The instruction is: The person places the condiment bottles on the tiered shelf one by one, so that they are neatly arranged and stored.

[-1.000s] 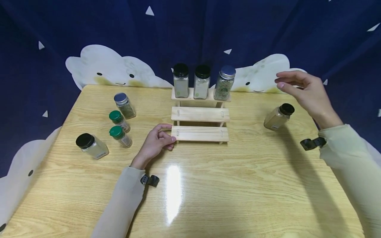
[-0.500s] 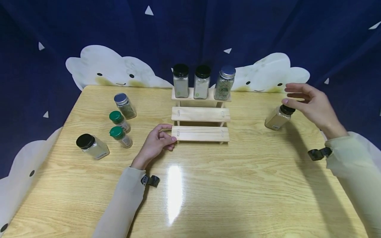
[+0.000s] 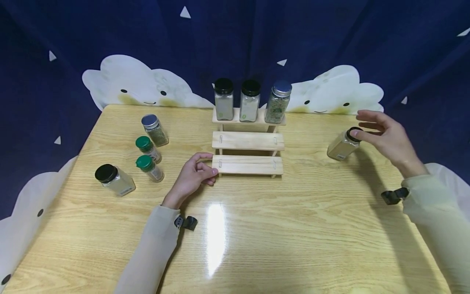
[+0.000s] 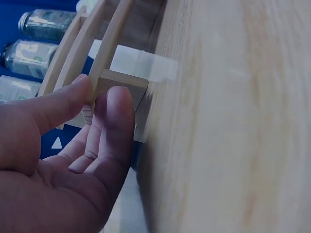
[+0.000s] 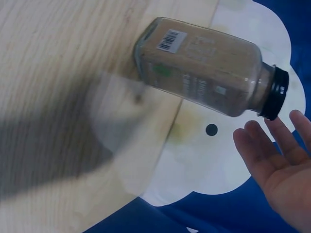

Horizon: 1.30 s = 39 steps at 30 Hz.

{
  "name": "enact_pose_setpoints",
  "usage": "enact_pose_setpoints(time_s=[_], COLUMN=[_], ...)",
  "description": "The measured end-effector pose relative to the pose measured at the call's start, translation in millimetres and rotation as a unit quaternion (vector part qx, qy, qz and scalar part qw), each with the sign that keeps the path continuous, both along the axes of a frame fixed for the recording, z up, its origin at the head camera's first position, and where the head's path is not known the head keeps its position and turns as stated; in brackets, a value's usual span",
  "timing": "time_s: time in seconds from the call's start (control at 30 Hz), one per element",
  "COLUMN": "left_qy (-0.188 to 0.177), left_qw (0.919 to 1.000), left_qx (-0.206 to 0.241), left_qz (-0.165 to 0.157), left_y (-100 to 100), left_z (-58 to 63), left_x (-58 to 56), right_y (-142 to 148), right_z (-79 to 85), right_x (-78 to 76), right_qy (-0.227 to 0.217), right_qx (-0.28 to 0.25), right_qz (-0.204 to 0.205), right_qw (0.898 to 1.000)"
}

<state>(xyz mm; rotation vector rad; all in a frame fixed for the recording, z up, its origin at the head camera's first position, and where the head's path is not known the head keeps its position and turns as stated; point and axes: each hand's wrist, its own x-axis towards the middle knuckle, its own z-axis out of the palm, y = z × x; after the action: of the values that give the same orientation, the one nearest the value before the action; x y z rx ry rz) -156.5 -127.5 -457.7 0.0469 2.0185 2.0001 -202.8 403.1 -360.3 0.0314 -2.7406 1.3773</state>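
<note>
My left hand (image 3: 189, 177) pinches the left end of the lowest step of a three-tier wooden rack (image 3: 247, 164). In the left wrist view the thumb lies against the board and the fingers (image 4: 118, 109) are curled under it. Over at the right, my right hand (image 3: 389, 141) is by the black cap of a square glass spice jar (image 3: 341, 147) filled with tan powder, which stands on the table. Its fingers are spread and not closed round the cap, as the right wrist view shows; whether a fingertip touches the cap (image 5: 275, 92) I cannot tell.
On the rack's top step stand two black-capped jars (image 3: 224, 104) (image 3: 249, 105) and a silver-lidded herb jar (image 3: 278, 107). Left on the table (image 3: 279, 237) are another silver-lidded jar (image 3: 156, 132), two green-capped shakers (image 3: 148, 149) (image 3: 151, 169) and a black-capped jar (image 3: 117, 181). A dark blue curtain (image 3: 235, 36) hangs behind.
The right hand has come down and slightly right, from above the tan-powder jar to its cap. The left hand stays on the rack, and the jars have not moved.
</note>
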Motion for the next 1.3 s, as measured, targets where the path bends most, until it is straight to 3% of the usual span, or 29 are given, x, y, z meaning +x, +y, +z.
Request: enact_pose_setpoints(time_s=[0.5,1.03,1.3], left_qy=[0.003,-0.003,-0.003], left_qw=[1.0,1.0,1.0], left_qx=[0.001,0.002,0.0], left_qz=[0.001,0.002,0.003], left_y=[1.2,0.5,0.3], left_z=[-0.6,-1.3,-1.2], left_x=[-1.1,-0.8,-1.0], right_y=[10.2,12.3,14.2], right_z=[-24.4,-40.7,-46.0], right_x=[-0.4,2.2,3.5], right_qy=[-0.03,-0.003,-0.016], right_qx=[0.043,0.023,0.019], right_qz=[-0.007,0.011,0.018], right_qw=[0.999,1.0,1.0])
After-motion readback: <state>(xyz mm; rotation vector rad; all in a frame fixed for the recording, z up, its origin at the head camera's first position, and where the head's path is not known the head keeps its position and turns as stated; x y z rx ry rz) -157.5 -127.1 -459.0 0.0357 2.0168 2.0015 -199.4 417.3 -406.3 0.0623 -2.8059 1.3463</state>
